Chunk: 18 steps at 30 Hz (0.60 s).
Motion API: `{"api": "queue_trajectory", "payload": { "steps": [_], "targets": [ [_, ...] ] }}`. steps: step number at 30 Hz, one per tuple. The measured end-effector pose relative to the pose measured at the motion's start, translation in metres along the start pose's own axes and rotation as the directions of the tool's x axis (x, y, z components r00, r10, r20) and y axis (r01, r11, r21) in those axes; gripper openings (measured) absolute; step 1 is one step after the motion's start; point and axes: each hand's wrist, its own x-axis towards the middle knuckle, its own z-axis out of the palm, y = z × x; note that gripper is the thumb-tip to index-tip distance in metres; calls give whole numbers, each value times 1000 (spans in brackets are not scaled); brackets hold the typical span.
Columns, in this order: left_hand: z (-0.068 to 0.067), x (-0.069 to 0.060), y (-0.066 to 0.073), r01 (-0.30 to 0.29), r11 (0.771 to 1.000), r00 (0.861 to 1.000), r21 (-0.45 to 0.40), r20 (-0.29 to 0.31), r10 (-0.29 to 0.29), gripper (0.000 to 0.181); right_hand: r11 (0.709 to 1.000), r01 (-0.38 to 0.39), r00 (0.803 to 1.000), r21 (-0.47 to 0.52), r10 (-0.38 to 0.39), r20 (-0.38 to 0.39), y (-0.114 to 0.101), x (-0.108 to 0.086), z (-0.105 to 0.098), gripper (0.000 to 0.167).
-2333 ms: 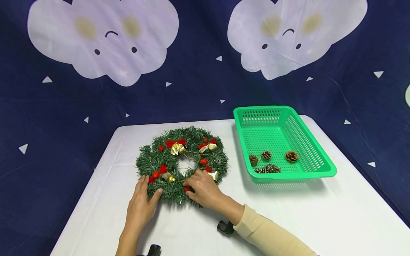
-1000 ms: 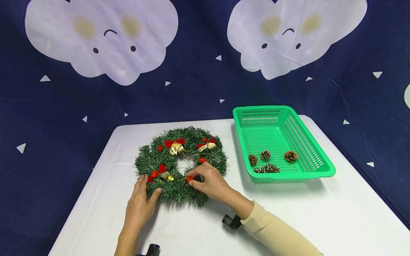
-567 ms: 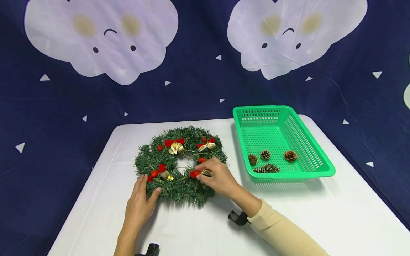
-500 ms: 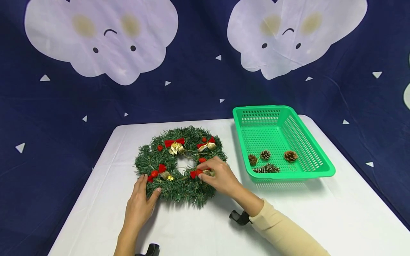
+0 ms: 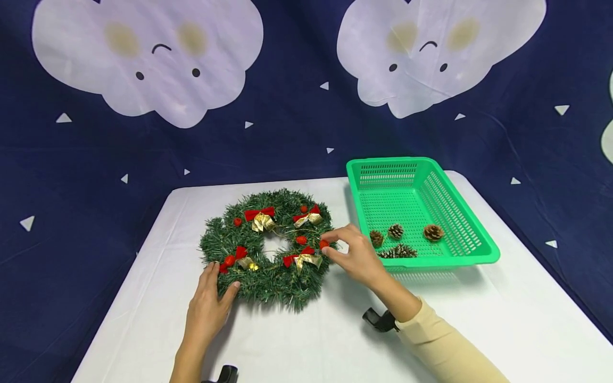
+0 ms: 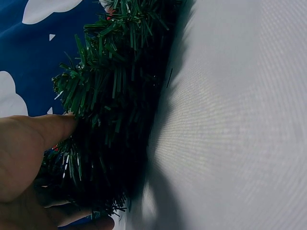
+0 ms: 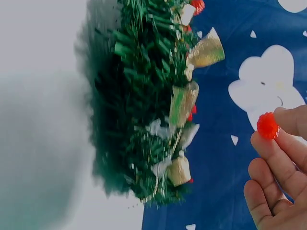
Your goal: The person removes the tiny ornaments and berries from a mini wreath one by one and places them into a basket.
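A green tinsel wreath point(image 5: 287, 290) lies on the white table, dressed with red-and-gold bows, red berries and gold beads. My left hand point(image 5: 207, 308) rests on its near left edge, thumb and fingers fairly straight and spread against the tinsel. In the left wrist view, the thumb point(image 6: 53, 127) touches the greenery while the other fingers sit lower, partly hidden. Between thumb and index finger my right hand point(image 5: 356, 255) pinches a small red berry point(image 7: 268, 126), held off the wreath's right side. A bow point(image 5: 304, 259) lies on the wreath's lower right, now uncovered.
A green plastic basket point(image 5: 479, 260) stands at the right of the table point(image 5: 287, 351), holding several pine cones, one of them a round cone point(image 5: 433, 232). Black wrist mounts point(image 5: 380, 320) show below the forearms. A dark blue cloth with clouds hangs behind.
My right hand has moved right and slightly up from the wreath's lower front, carrying the red berry past the lower right bow. The left hand has stayed in place.
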Motion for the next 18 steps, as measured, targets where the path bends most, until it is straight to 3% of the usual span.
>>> {"api": "queue_trajectory", "payload": {
  "steps": [7, 18],
  "targets": [
    [0, 0, 0, 2, 1000, 1000, -6, 10, -2, 73, 999, -23, 999, -36, 21, -42, 7, -2, -16, 24],
    [-1, 0, 1, 5, 1000, 1000, -8, 10, -5, 73, 992, -125, 989, -33, 122, -85, 17, -5, -39, 23]
  ]
}}
